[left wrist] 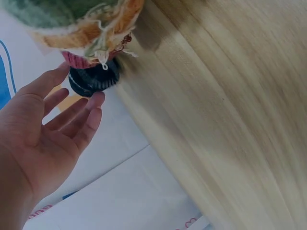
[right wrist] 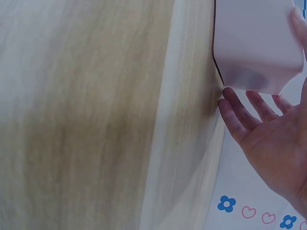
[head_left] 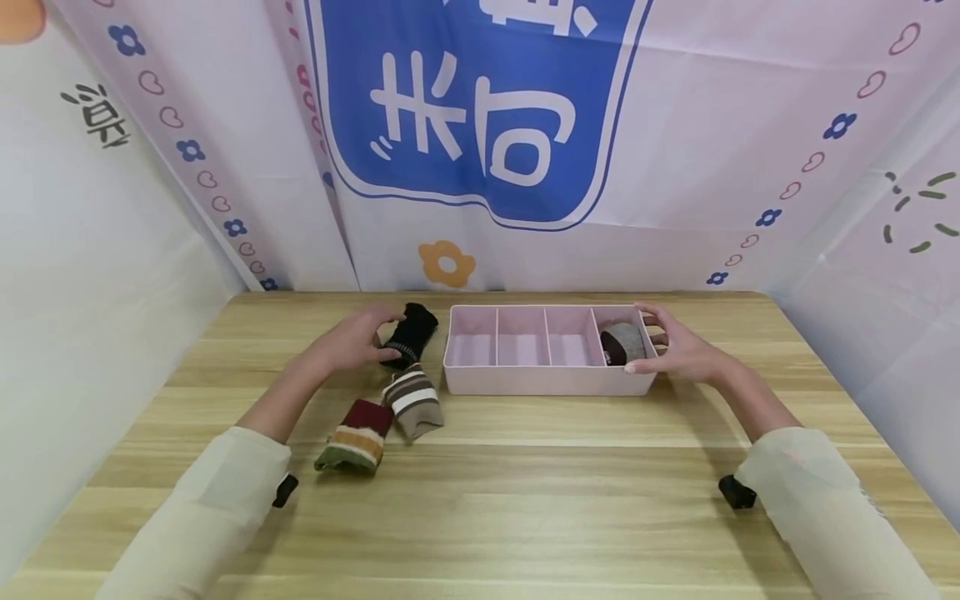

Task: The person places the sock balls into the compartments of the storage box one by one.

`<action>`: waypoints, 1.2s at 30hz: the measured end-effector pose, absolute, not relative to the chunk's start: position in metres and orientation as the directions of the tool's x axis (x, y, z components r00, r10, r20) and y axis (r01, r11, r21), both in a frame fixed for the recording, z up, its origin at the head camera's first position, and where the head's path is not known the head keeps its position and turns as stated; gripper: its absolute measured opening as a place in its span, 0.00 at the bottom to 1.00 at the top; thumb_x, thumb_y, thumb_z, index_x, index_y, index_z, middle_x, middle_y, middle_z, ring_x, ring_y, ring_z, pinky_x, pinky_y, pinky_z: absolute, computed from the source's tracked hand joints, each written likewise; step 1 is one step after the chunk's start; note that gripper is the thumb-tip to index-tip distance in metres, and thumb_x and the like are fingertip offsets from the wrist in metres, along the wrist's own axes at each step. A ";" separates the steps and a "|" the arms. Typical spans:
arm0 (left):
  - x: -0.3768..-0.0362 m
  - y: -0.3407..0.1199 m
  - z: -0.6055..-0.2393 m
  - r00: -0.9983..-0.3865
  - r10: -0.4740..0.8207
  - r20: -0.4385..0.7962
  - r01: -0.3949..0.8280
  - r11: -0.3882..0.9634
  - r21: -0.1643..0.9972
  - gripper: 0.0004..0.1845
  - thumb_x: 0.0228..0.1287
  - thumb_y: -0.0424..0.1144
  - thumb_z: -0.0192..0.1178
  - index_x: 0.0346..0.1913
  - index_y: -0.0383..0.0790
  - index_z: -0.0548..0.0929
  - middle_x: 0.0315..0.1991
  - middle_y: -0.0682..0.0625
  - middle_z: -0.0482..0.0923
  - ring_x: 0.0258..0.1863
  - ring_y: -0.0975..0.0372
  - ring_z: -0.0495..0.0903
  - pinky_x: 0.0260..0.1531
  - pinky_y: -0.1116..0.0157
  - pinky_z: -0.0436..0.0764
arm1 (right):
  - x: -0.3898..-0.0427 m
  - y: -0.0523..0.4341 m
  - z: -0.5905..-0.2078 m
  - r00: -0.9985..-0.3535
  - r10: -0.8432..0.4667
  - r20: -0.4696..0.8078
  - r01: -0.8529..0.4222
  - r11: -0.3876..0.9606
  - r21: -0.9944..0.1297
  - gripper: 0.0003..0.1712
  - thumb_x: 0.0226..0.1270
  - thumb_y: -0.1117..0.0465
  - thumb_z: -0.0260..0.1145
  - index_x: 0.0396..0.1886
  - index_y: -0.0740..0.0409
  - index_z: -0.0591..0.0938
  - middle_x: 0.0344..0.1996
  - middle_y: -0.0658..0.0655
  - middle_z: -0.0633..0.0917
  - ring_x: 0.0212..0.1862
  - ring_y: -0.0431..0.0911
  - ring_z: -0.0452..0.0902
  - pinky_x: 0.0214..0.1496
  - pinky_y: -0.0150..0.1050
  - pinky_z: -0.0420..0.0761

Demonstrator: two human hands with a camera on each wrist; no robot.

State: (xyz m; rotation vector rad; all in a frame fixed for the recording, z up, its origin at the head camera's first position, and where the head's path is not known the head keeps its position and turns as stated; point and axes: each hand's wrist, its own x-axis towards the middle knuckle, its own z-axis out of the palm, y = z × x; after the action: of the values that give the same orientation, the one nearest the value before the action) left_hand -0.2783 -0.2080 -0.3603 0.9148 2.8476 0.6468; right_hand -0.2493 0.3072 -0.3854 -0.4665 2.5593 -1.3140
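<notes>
Right end gripped: your right hand holds the pink box, long axis left-right.
Left of it, your left hand curves around the black sock, grip unclear; the sock runs near-far, far end slanting right.

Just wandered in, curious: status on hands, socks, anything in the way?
Left hand at black sock. Right hand holding end of pink box. Grey sock boxed, two striped socks on table. Nothing visibly blocking.
</notes>
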 end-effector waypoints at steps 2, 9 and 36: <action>-0.278 -0.208 -0.359 -0.818 0.574 0.035 0.535 0.737 0.412 0.33 0.64 0.31 0.72 0.68 0.19 0.72 0.65 0.24 0.72 0.30 0.56 0.83 0.45 0.50 0.84 | -0.249 0.307 -0.385 -0.924 -0.379 -0.055 -0.176 0.549 -0.817 0.63 0.61 0.61 0.77 0.83 0.62 0.43 0.75 0.78 0.57 0.71 0.78 0.60 0.69 0.69 0.68; -0.285 -0.208 -0.363 -0.837 0.547 -0.021 0.496 0.774 0.395 0.47 0.54 0.34 0.79 0.74 0.24 0.66 0.74 0.25 0.62 0.71 0.33 0.65 0.70 0.39 0.65 | -0.250 0.307 -0.385 -0.922 -0.384 -0.055 -0.179 0.547 -0.818 0.63 0.61 0.61 0.76 0.83 0.62 0.43 0.75 0.79 0.56 0.71 0.79 0.59 0.70 0.70 0.67; -0.303 -0.205 -0.372 -0.856 0.514 -0.048 0.431 0.762 0.483 0.55 0.50 0.38 0.82 0.75 0.23 0.60 0.74 0.26 0.61 0.74 0.34 0.59 0.74 0.39 0.58 | -0.251 0.308 -0.386 -0.922 -0.382 -0.060 -0.167 0.534 -0.829 0.64 0.61 0.61 0.77 0.83 0.62 0.43 0.75 0.78 0.57 0.72 0.77 0.59 0.71 0.69 0.65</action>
State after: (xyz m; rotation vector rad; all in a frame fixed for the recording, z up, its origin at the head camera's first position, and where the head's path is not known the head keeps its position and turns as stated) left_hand -0.3029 -0.2053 -0.3721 0.7524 2.7799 0.6966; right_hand -0.2507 0.3083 -0.3865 -0.4623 2.5391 -1.3351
